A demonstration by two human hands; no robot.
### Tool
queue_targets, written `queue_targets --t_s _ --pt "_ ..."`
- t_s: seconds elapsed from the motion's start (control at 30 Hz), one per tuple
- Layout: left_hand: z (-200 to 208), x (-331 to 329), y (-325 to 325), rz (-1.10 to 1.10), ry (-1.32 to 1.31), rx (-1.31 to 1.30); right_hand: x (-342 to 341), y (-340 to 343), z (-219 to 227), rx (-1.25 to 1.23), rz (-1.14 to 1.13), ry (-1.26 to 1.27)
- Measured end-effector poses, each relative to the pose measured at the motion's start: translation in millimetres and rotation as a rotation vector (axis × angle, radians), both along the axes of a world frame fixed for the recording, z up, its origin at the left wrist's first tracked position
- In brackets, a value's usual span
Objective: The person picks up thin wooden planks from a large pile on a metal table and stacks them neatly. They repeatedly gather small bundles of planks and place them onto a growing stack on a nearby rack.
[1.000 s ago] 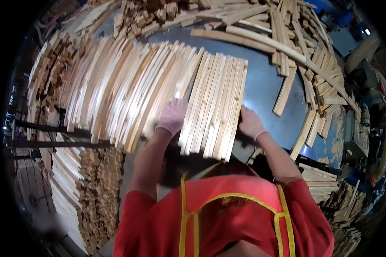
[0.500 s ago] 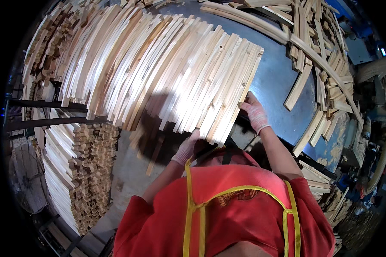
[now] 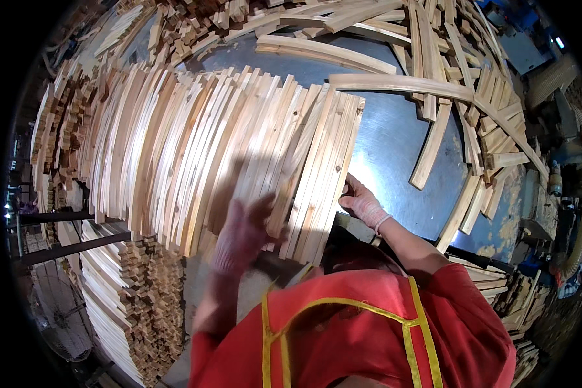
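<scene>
A long row of pale wooden strips (image 3: 194, 155) lies side by side in front of me, their near ends uneven. At its right end, my right hand (image 3: 365, 205), in a whitish glove, has its fingers bent against the edge of the outermost wooden strip (image 3: 342, 149). My left hand (image 3: 236, 239), gloved too and blurred by motion, is at the near ends of the strips with thumb and fingers apart. Close to its fingertips, one strip (image 3: 297, 161) lies askew, with a gap beside its near end. The undersides of my fingers are hidden.
A metal tabletop (image 3: 384, 155) shows right of the row. Loose wooden pieces (image 3: 433, 136) lie jumbled across its far right, and longer curved ones (image 3: 323, 52) behind. Below left stand a tall stack of strips (image 3: 152, 310), dark metal bars (image 3: 77, 249) and a fan (image 3: 61, 310).
My left hand has left the near right corner of the row and moved leftward. One strip now lies askew. My right hand stays at the row's right edge; the whole view has shifted.
</scene>
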State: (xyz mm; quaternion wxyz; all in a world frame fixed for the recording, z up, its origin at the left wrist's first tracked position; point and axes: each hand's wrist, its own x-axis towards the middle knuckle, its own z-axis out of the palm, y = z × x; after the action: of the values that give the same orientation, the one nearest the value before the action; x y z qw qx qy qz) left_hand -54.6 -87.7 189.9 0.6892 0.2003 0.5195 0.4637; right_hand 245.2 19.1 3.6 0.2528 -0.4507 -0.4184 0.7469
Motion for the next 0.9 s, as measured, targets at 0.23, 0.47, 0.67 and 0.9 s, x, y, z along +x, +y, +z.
queue_targets --t_s 0.23,0.47,0.67,0.9 --pt "-4 20 82 -0.544 0.755 0.056 -6 -19 39 -0.032 0.003 -0.322" --pt "-62 -89 19 -0.497 1.868 0.324 -50 -84 -2 0.11 -0.102 -0.327" --pt "-80 -157 -30 -0.482 1.988 0.107 -35 -105 79 0.024 -0.32 -0.118" --pt "-113 -221 -129 0.563 1.691 -0.007 -150 -48 81 0.231 -0.188 -0.2"
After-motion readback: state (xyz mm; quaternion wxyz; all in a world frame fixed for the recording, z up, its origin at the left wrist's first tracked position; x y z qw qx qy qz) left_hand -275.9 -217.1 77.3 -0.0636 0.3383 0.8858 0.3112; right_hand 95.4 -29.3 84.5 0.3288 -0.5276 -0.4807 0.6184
